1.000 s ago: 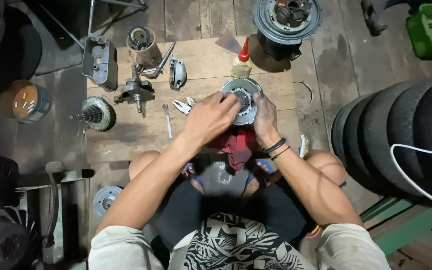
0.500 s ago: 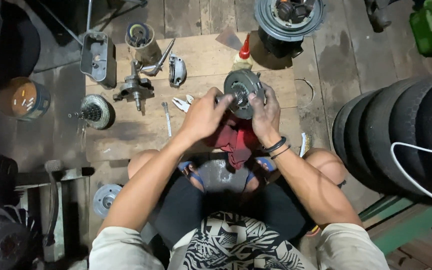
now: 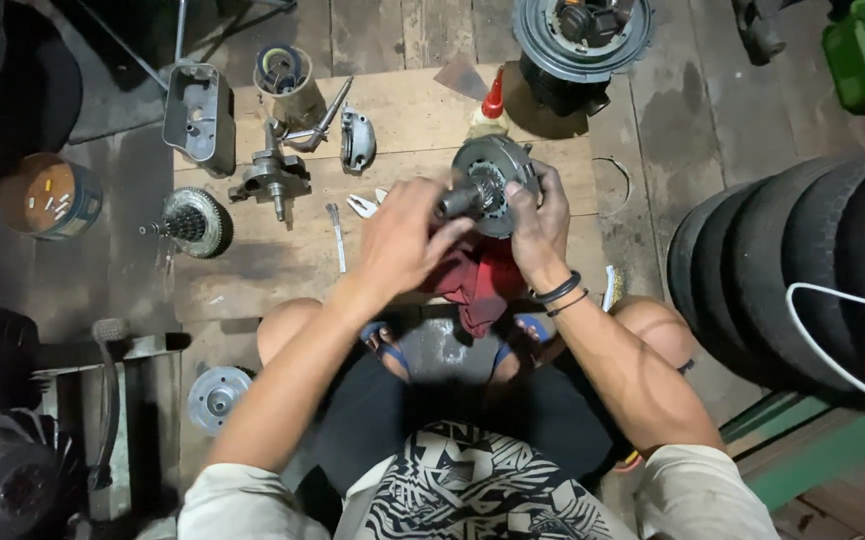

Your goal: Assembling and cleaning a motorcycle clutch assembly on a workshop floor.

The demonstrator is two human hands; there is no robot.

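Note:
A round grey metal engine part (image 3: 493,172), like a clutch drum, is tilted up on edge over the wooden board (image 3: 413,120). My right hand (image 3: 543,225) grips its rim from the right and below. My left hand (image 3: 403,240) holds a short dark cylindrical piece (image 3: 461,202) that sticks out of the drum's centre. A red rag (image 3: 478,280) lies under both hands, above my crossed legs.
On the board lie a crankshaft (image 3: 273,180), a toothed gear cluster (image 3: 193,222), a grey cover (image 3: 198,115), a cylinder (image 3: 288,80), a small cover (image 3: 357,140) and a red-capped bottle (image 3: 491,100). Stacked tyres (image 3: 803,270) stand at right, a tin (image 3: 48,195) at left.
The drum has been lifted off the board and tipped up on edge. My left hand has slid from its face to the dark piece at its centre.

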